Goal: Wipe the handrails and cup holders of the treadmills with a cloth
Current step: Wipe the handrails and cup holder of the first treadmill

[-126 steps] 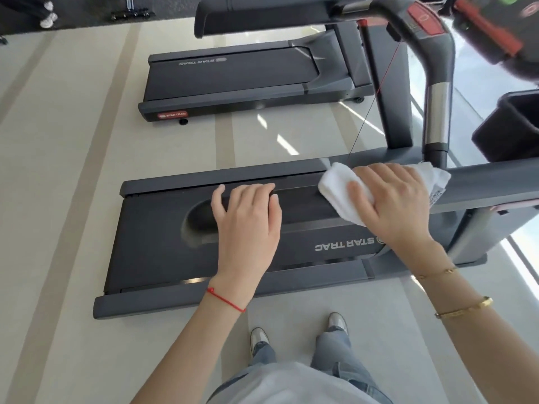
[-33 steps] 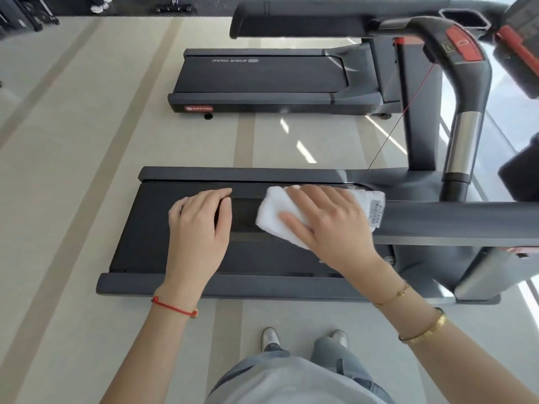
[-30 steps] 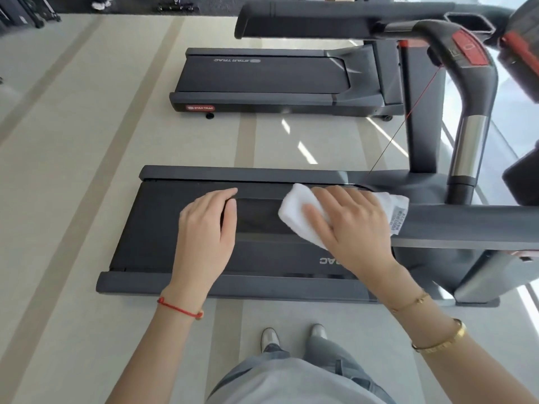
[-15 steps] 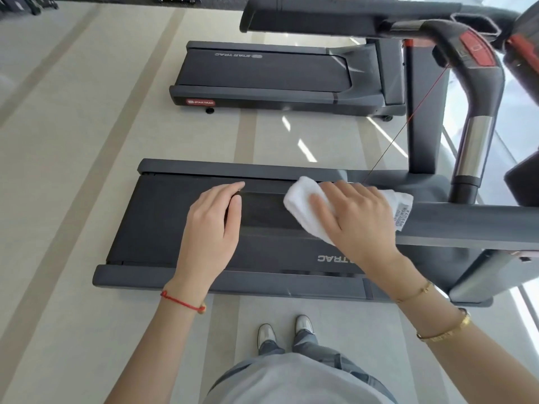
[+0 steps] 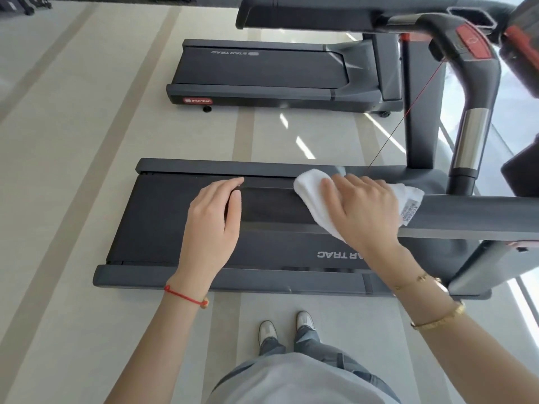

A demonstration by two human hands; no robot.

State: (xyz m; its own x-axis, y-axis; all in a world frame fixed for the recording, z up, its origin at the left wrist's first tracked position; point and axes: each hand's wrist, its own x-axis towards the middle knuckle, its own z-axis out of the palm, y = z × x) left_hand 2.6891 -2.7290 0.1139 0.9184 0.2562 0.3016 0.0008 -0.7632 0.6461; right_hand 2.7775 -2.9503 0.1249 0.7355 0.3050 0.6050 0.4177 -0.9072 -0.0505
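The right hand [image 5: 361,211] lies with fingers spread flat on a white cloth [image 5: 309,191], pressing it onto the near handrail [image 5: 466,214] at a spot short of the rail's free end. The left hand [image 5: 213,225] rests on that free end, fingers relaxed, gripping nothing. The step in hand looks like wiping along this handrail. Next the cloth probably needs to slide toward the left hand, which must lift clear. No cup holder is plainly visible.
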